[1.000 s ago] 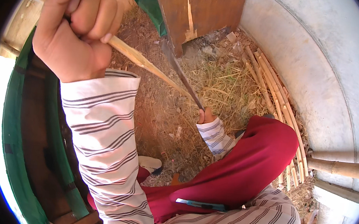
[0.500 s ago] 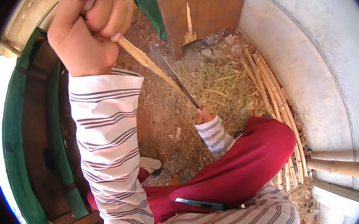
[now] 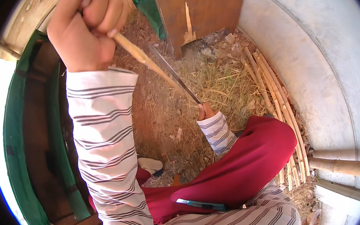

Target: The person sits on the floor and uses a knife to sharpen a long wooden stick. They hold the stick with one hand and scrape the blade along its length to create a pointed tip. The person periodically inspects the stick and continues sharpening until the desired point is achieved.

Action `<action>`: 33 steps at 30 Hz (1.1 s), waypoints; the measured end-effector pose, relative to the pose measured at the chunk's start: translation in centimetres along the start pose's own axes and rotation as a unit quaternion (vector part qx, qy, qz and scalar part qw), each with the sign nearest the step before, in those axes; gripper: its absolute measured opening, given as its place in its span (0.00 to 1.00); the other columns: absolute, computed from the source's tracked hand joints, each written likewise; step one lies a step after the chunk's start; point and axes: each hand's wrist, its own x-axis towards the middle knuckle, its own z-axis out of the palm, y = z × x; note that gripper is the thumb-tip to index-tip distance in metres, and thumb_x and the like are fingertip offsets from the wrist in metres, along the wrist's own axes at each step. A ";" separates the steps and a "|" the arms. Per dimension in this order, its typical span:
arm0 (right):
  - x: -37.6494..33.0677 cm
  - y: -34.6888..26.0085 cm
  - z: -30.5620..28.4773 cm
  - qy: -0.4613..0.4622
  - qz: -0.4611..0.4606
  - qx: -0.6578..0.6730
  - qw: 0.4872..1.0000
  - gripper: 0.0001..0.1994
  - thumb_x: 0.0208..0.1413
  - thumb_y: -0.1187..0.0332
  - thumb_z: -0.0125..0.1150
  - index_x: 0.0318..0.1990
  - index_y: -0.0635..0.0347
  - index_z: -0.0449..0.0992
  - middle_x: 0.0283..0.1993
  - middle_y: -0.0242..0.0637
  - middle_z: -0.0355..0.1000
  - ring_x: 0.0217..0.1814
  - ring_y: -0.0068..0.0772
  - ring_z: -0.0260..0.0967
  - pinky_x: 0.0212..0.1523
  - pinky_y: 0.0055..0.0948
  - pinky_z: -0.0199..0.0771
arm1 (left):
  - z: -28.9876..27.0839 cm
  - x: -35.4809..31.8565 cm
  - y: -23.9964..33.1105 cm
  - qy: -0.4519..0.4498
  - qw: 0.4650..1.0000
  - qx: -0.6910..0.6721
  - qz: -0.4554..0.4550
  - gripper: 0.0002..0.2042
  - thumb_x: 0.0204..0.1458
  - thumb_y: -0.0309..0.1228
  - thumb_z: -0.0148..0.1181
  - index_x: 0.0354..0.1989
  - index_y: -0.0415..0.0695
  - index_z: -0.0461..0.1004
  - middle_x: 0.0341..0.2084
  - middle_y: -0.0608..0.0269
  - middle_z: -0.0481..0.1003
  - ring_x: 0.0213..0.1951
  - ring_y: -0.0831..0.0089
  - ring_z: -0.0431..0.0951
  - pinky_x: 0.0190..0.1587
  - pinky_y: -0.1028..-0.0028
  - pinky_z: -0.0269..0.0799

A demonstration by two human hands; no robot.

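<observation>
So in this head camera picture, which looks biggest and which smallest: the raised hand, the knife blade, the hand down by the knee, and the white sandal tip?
1. Left hand, biggest, though it is nearest the camera, which inflates it.
2. Knife blade, long but thin.
3. White sandal tip and right hand look about alike; the hand is partly hidden, so I won't rank them.

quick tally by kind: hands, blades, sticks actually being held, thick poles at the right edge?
Hands: 2, left hand and right hand
Knife blade: 1
Held bamboo stick: 1
Thick bamboo pole at right: 1
Total: 5
The loose bamboo strips by the wall overlap too much to count.
</observation>
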 end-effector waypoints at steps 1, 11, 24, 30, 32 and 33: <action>-0.5 0.7 0.5 -0.004 0.000 0.017 1.000 0.11 0.66 0.63 0.50 0.32 0.58 0.65 0.12 0.41 0.56 0.10 0.40 0.55 0.13 0.39 0.51 | 0.3 0.0 0.0 0.009 1.000 0.004 -0.001 0.18 0.58 0.28 0.52 0.17 0.50 0.56 0.07 0.75 0.46 0.10 0.80 0.41 0.16 0.75 0.43; -2.9 10.9 5.2 -0.038 0.106 -0.110 0.987 0.14 0.66 0.57 0.46 0.37 0.58 0.70 0.17 0.47 0.64 0.19 0.50 0.65 0.21 0.46 0.63 | 2.2 0.3 -0.3 0.066 0.997 0.040 -0.010 0.19 0.57 0.31 0.55 0.16 0.52 0.54 0.06 0.75 0.45 0.10 0.79 0.41 0.17 0.74 0.41; -5.6 15.7 7.1 -0.067 0.161 0.028 0.984 0.12 0.67 0.59 0.48 0.37 0.58 0.68 0.16 0.45 0.61 0.17 0.45 0.60 0.19 0.40 0.57 | 1.6 0.0 0.2 0.021 1.000 0.004 -0.007 0.21 0.59 0.30 0.52 0.14 0.53 0.52 0.06 0.75 0.45 0.10 0.79 0.41 0.16 0.74 0.42; -3.1 10.1 5.4 0.004 0.075 -0.048 0.996 0.14 0.66 0.58 0.50 0.34 0.59 0.68 0.16 0.43 0.59 0.17 0.43 0.59 0.20 0.42 0.57 | 0.7 -0.2 0.3 0.035 0.999 0.032 -0.006 0.20 0.59 0.31 0.52 0.15 0.52 0.53 0.06 0.75 0.45 0.10 0.79 0.41 0.16 0.74 0.43; -1.8 4.7 3.6 -0.020 0.060 -0.020 0.998 0.13 0.66 0.58 0.50 0.37 0.59 0.69 0.15 0.42 0.59 0.16 0.44 0.60 0.19 0.43 0.57 | -0.2 -0.8 1.1 0.019 1.000 0.014 -0.005 0.19 0.59 0.30 0.52 0.16 0.51 0.55 0.06 0.75 0.46 0.10 0.79 0.41 0.16 0.74 0.43; -0.9 2.5 2.0 -0.028 0.059 -0.020 0.998 0.13 0.66 0.58 0.50 0.39 0.60 0.69 0.14 0.42 0.59 0.15 0.44 0.60 0.18 0.42 0.57 | -0.4 -0.9 0.4 0.034 0.999 0.020 -0.008 0.19 0.58 0.30 0.52 0.16 0.51 0.55 0.06 0.75 0.46 0.10 0.79 0.41 0.16 0.74 0.43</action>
